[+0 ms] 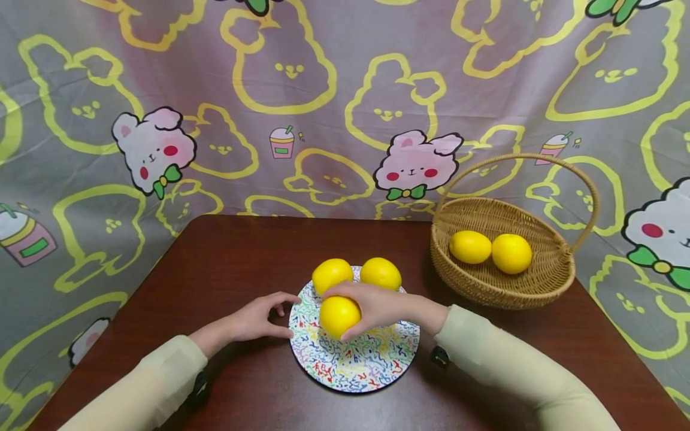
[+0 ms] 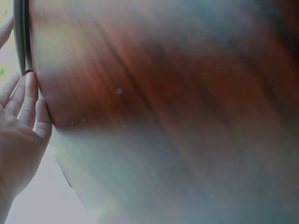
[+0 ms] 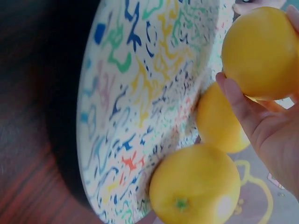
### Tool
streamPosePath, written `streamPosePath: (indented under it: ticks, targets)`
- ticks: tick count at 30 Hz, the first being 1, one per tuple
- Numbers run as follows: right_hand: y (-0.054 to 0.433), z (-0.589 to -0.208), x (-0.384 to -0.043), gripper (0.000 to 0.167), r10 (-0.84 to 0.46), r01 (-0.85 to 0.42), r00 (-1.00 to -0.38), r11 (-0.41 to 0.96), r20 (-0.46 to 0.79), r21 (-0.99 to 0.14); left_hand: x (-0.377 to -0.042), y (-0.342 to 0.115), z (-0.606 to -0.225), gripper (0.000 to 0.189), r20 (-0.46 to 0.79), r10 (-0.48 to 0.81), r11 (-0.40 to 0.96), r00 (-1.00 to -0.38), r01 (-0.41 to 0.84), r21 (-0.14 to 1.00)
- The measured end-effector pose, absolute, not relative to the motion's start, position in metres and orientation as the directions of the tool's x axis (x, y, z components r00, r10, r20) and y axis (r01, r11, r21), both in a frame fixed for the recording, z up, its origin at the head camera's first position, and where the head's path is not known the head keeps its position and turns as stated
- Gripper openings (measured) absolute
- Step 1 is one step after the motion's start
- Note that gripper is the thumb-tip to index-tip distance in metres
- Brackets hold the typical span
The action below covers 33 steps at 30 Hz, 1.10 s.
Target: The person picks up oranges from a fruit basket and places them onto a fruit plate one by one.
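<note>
My right hand (image 1: 385,305) grips a round yellow citrus fruit (image 1: 338,317) over the patterned plate (image 1: 356,368), thumb on the near side and fingers over the top. In the right wrist view, this held fruit (image 3: 261,53) shows above the plate surface. Behind it, two more yellow citrus fruits sit on the far part of the plate, one on the left (image 1: 331,275) and one on the right (image 1: 381,273). My left hand (image 1: 256,317) has its thumb and fingers spread at the plate's left rim. The left wrist view shows its fingertips (image 2: 30,81) right at that rim.
A wicker basket (image 1: 485,293) with a tall handle stands at the table's back right, holding two yellow citrus fruits (image 1: 470,247). Dark brown wood covers the table (image 1: 242,257). A cartoon-printed curtain (image 1: 323,131) hangs behind the table's far edge.
</note>
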State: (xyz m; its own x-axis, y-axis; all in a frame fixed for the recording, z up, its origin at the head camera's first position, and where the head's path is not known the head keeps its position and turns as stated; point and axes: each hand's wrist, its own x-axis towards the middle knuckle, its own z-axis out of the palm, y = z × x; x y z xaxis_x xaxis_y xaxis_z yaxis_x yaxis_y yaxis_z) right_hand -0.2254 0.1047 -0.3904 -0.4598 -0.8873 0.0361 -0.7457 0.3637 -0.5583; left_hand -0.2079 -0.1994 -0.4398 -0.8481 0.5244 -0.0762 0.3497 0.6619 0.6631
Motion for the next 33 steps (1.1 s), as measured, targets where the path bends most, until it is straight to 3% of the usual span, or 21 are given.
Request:
streamPosePath:
  ticks: [18,27,33]
  targets:
    - [0.084,-0.402,-0.226,0.081,-0.877,-0.716,-0.48,0.415,-0.036,-0.561,-0.208,-0.2,-0.44,0.066,-0.073,0.526,0.667,-0.847,0.358,0.653]
    - [0.078,-0.404,-0.225,0.082,-0.875,-0.711,-0.484,0.402,-0.014,-0.577,-0.208,-0.2,-0.44,0.064,-0.07,0.532,0.656,-0.844,0.358,0.664]
    - [0.078,-0.402,-0.224,0.085,-0.858,-0.707,-0.512,0.44,-0.028,-0.554,-0.208,-0.2,-0.439,0.064,-0.076,0.53,0.655,-0.845,0.351,0.67]
